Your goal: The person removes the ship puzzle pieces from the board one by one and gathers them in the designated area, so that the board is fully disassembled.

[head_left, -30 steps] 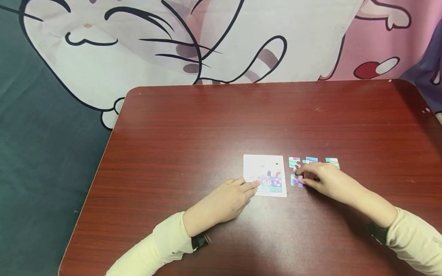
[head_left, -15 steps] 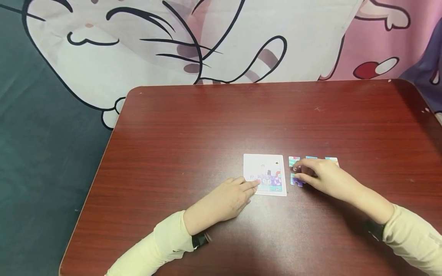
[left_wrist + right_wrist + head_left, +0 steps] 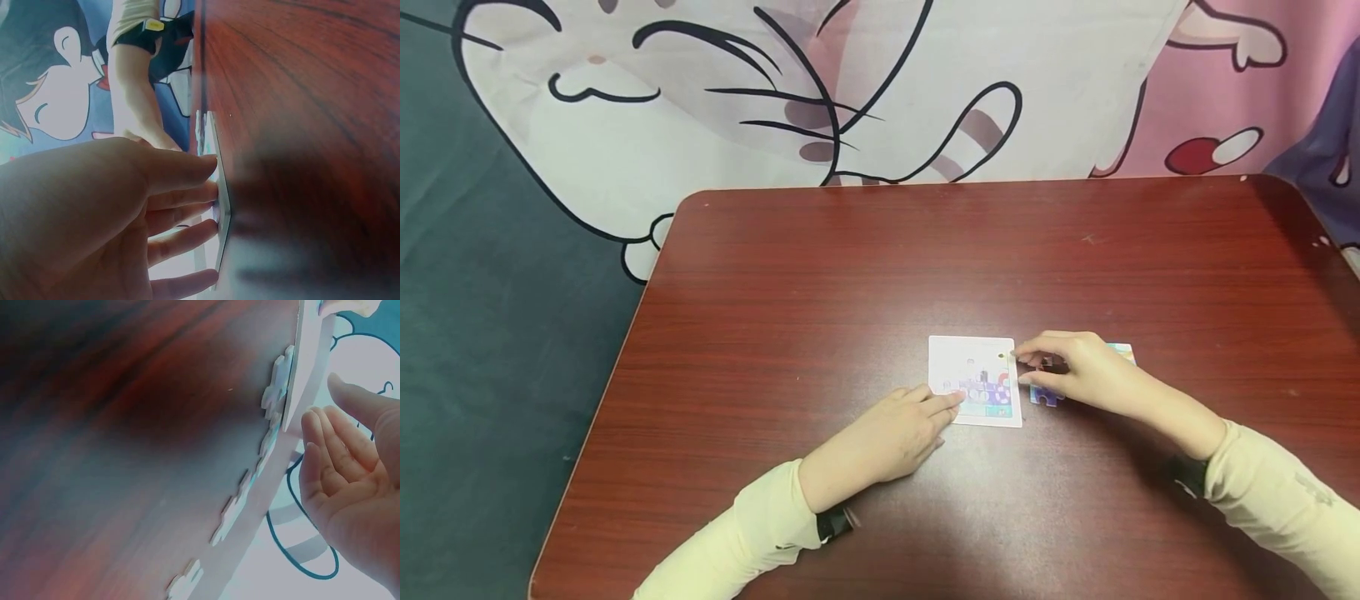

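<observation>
My left hand point(image 3: 891, 433) rests its fingertips on the lower left of a white square puzzle board point(image 3: 972, 350), which has a pale printed picture with purple parts. In the left wrist view its fingers lie along the edge of the board point(image 3: 223, 215). At the board's right edge, my right hand point(image 3: 1086, 371) hovers with thumb and fingers apart. Nothing shows between them in the right wrist view, where the hand point(image 3: 353, 456) is seen from the palm side. Beneath it lies a purple jigsaw piece point(image 3: 1047, 397); other pieces are partly or wholly covered by this hand.
A jigsaw piece point(image 3: 1122, 351) with a blue-green top shows behind my right hand. Several pieces, including a pale one point(image 3: 185, 581), lie spaced along the brown table point(image 3: 820, 283) in the right wrist view. A cartoon-printed cloth point(image 3: 970, 83) hangs behind the table's far edge.
My right hand has moved left, from over the jigsaw pieces to the board's right edge. It now covers the pieces at the upper left of the group. My left hand has stayed put.
</observation>
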Motion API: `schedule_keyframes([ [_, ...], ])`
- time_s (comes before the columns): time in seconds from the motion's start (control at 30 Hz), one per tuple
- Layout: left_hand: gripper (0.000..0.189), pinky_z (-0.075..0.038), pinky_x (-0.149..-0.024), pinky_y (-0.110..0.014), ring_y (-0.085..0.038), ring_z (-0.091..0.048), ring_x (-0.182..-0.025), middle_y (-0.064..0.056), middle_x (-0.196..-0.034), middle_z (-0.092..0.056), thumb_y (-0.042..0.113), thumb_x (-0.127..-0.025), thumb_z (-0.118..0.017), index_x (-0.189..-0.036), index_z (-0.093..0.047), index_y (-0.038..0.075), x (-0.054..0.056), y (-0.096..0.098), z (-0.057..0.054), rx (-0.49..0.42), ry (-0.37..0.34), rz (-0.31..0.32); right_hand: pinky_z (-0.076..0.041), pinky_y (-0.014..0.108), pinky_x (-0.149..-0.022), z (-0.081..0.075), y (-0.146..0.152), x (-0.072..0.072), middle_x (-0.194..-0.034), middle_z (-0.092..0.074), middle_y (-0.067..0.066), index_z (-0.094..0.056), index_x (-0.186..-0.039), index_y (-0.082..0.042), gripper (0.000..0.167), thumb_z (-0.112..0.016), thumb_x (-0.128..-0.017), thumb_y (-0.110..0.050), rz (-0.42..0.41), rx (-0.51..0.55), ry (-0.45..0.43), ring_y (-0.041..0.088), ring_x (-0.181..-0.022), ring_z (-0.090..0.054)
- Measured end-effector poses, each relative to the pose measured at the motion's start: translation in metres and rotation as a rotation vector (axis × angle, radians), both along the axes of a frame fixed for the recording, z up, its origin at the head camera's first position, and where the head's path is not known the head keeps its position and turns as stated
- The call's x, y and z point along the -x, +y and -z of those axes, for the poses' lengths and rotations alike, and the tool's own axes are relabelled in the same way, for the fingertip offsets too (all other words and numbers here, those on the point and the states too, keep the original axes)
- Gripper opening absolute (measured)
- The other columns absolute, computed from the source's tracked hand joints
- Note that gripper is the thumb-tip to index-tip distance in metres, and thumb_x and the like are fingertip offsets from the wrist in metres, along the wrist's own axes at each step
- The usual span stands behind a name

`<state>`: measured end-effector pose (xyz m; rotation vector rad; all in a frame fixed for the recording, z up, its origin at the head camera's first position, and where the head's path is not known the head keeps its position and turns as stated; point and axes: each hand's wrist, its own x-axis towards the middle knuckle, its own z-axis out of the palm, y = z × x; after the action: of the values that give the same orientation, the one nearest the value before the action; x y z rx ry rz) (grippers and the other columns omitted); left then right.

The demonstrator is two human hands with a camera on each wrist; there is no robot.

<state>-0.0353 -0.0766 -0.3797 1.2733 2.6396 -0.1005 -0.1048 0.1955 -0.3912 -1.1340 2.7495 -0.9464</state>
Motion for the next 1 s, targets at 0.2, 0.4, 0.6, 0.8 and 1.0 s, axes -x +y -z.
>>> schedule_keyframes([
  [0.2,0.044,-0.045,-0.091,-0.027,-0.012,-0.047,-0.117,0.006,-0.148,-0.036,0.033,-0.096,-0.048,-0.136,-0.049,0.015,0.0,0.0,0.0,0.009,0.0,0.001,-0.042,0.02,-0.055,-0.003,-0.015,0.008,-0.083,-0.065,-0.005,-0.07,-0.102,-0.01,0.03,-0.079,-0.073,-0.013,-0.024,-0.037,-0.068,0.007,-0.068,-0.054],
  [0.4,0.044,-0.044,-0.092,-0.027,-0.012,-0.047,-0.118,0.006,-0.148,-0.036,0.033,-0.096,-0.048,-0.136,-0.05,0.015,0.0,-0.001,0.0,0.002,-0.002,0.001,-0.046,0.024,-0.063,0.0,-0.029,0.011,-0.089,-0.065,-0.005,-0.068,-0.107,-0.009,0.034,-0.078,-0.075,-0.015,-0.041,-0.116,-0.154,0.009,-0.074,-0.055],
  [0.6,0.044,-0.045,-0.09,-0.027,-0.012,-0.047,-0.118,0.006,-0.148,-0.036,0.034,-0.096,-0.049,-0.135,-0.05,0.016,-0.001,-0.001,0.0,0.005,-0.004,0.0,-0.045,0.024,-0.064,0.001,-0.038,0.013,-0.092,-0.065,-0.003,-0.068,-0.109,-0.008,0.035,-0.077,-0.075,-0.013,-0.065,-0.148,-0.182,0.01,-0.075,-0.053],
  [0.8,0.044,-0.045,-0.09,-0.026,-0.011,-0.048,-0.115,0.006,-0.147,-0.037,0.035,-0.096,-0.049,-0.135,-0.051,0.016,0.0,-0.001,0.0,0.004,0.001,-0.004,-0.053,0.028,-0.068,0.002,-0.046,0.02,-0.091,-0.07,0.002,-0.067,-0.107,-0.004,0.03,-0.074,-0.078,-0.008,-0.08,-0.047,-0.273,0.011,-0.078,-0.063],
  [1.0,0.044,-0.045,-0.09,-0.025,-0.011,-0.048,-0.113,0.007,-0.147,-0.037,0.036,-0.095,-0.049,-0.135,-0.051,0.016,0.001,-0.001,-0.001,0.011,0.003,-0.002,-0.054,0.025,-0.071,0.003,-0.052,0.024,-0.088,-0.071,0.001,-0.069,-0.101,-0.004,0.026,-0.075,-0.076,-0.008,-0.052,-0.048,-0.34,0.009,-0.077,-0.065],
])
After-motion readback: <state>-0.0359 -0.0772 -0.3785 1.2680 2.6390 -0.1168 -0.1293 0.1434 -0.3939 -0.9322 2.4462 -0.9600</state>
